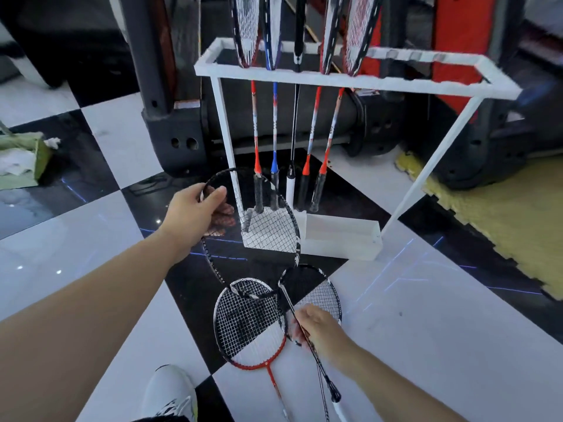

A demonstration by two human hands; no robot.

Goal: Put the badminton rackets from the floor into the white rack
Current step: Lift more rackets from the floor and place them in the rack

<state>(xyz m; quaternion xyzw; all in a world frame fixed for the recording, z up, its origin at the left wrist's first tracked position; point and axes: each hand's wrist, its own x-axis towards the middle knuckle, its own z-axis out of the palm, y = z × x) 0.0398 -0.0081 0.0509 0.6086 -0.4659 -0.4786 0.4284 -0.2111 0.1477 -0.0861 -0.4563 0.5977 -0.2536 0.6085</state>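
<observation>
Checkered floor (426, 315); hands apparently grip racket (268, 229).

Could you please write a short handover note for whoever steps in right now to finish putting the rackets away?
Left hand: gripping the top rim of a black racket held in front of the white rack.
Right hand: closed on the thin shaft of that same racket, near its throat.
Done: five rackets hang in the rack's left slots, heads up and handles down; the slots to the right look free.
Left: slot the held racket in, then pick up the red-framed racket and the black-framed racket lying on the floor by the person's shoe.
</observation>
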